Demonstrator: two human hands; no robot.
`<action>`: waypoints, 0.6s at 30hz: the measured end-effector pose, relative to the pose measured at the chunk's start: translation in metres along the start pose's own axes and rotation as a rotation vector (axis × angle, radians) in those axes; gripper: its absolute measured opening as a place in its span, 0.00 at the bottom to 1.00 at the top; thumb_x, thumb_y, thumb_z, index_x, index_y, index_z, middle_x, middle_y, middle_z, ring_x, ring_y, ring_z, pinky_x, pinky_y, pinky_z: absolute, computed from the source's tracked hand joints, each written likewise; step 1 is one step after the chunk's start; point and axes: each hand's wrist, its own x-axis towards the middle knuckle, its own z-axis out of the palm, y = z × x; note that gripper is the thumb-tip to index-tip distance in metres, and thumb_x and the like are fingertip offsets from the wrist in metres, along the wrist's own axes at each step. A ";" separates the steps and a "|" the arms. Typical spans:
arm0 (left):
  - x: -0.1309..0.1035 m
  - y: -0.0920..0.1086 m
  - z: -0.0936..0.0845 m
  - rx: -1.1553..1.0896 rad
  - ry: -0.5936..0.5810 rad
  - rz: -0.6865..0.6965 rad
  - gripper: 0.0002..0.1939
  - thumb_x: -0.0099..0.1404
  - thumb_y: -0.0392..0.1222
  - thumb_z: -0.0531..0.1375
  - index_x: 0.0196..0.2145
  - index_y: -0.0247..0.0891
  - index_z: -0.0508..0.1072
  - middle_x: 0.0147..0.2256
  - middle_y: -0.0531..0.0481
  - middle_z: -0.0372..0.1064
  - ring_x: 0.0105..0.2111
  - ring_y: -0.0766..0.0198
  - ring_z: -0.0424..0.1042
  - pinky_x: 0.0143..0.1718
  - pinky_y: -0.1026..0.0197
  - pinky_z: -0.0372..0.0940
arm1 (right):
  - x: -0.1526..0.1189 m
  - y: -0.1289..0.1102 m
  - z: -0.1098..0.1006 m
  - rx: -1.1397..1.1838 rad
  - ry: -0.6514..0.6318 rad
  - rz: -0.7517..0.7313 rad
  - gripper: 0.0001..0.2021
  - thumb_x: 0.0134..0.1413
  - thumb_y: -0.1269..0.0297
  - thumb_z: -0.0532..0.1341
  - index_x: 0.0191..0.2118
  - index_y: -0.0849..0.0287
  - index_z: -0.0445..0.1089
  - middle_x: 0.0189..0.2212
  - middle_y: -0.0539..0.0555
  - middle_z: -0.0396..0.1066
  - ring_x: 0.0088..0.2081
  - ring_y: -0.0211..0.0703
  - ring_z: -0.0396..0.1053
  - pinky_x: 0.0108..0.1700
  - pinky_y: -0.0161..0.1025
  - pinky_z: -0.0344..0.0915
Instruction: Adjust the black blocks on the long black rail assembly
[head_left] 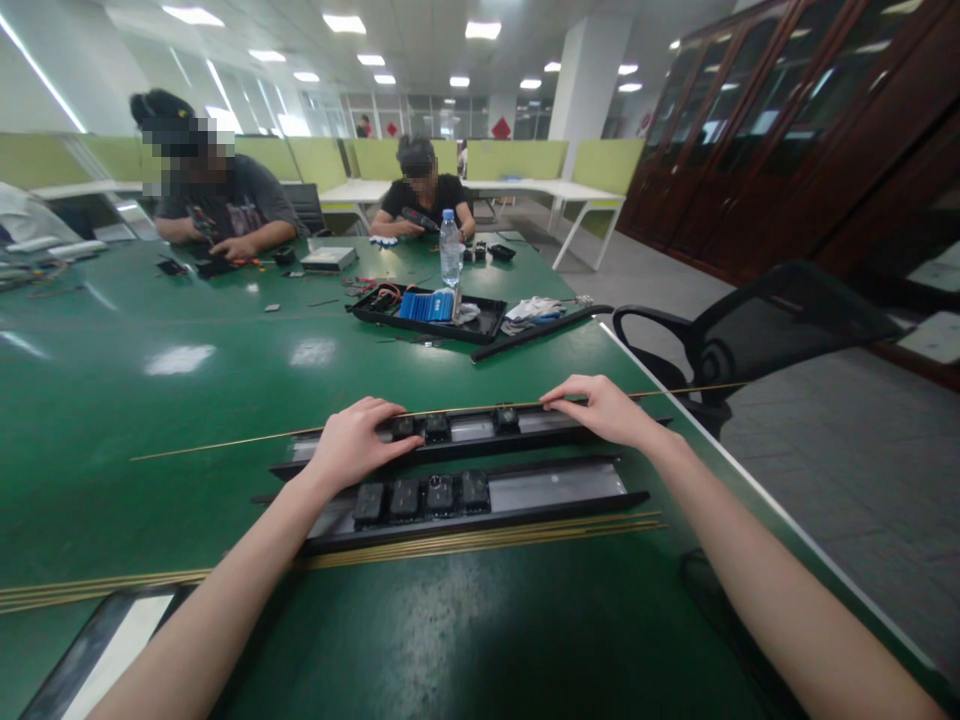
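A long thin brass rod (465,409) runs along the far black channel (487,437), which carries several black socket modules (437,428). My left hand (360,440) grips across this channel, its fingertips at the rod and its thumb by the near wall. Farther right, my right hand (600,408) pinches the rod between thumb and fingers. The rod sticks out past both ends of the channel. In front lies a second black channel (559,490) with several black modules (405,498) toward its left half. Several more brass rods (480,538) lie along its near side.
Beyond sits a black tray (487,318) with blue parts, beside a water bottle (450,250), gloves (534,312) and a black strip (532,335). A dark panel (97,650) lies front left. Two people work across the green table. A chair (750,330) stands right.
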 end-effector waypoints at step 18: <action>0.001 -0.001 0.001 0.005 0.008 0.015 0.28 0.61 0.67 0.60 0.42 0.39 0.79 0.42 0.45 0.78 0.41 0.53 0.76 0.42 0.55 0.69 | -0.001 0.006 -0.011 0.003 -0.047 0.049 0.10 0.59 0.59 0.61 0.39 0.51 0.81 0.38 0.51 0.81 0.43 0.49 0.77 0.48 0.44 0.70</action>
